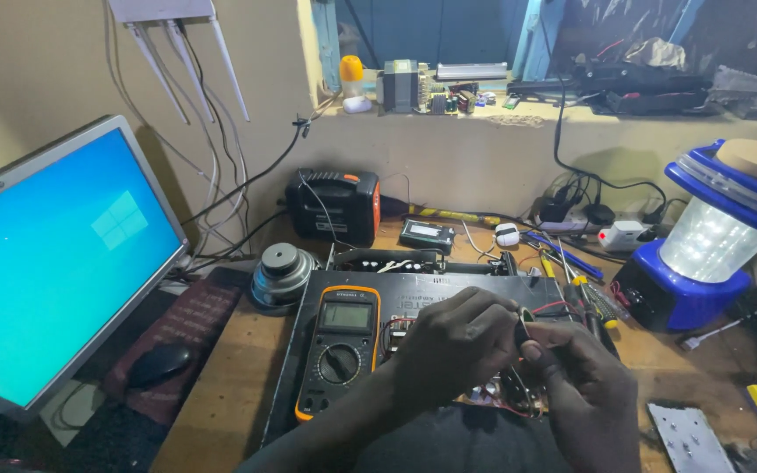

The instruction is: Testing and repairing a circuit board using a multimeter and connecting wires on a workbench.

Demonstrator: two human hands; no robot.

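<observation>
Both hands meet over the middle of a wooden worktop [221, 394], above an open black case [449, 289] of some electronic device. The left hand [453, 342] comes in from the lower left, its fingers curled and closed together around a small dark part [523, 331] with a pale greenish tip. The right hand [584, 385] comes from the lower right, and its thumb and fingertips are pinched on the same small part, so that both hands grip it between them. The part is too small and too hidden by the fingers to tell what it is. A thin red wire [554, 307] runs from the fingers toward the back of the case. Under the hands lies a circuit board [501, 390], mostly covered by them.

Just left of the left hand, a yellow-edged meter [339, 350] with a grey screen and a round dial lies flat on the case. Behind the case sits a round metal speaker magnet [280, 271], and farther back a black and orange box [335, 206] stands against the wall. A monitor [54, 254] with a blue screen leans at the far left, with a dark mouse [158, 363] on a mat in front of it. On the right stands a blue lantern [707, 241], lit white. Screwdrivers [593, 298] lie between the case and the lantern. A small metal plate [689, 438] rests near the lower right edge.
</observation>
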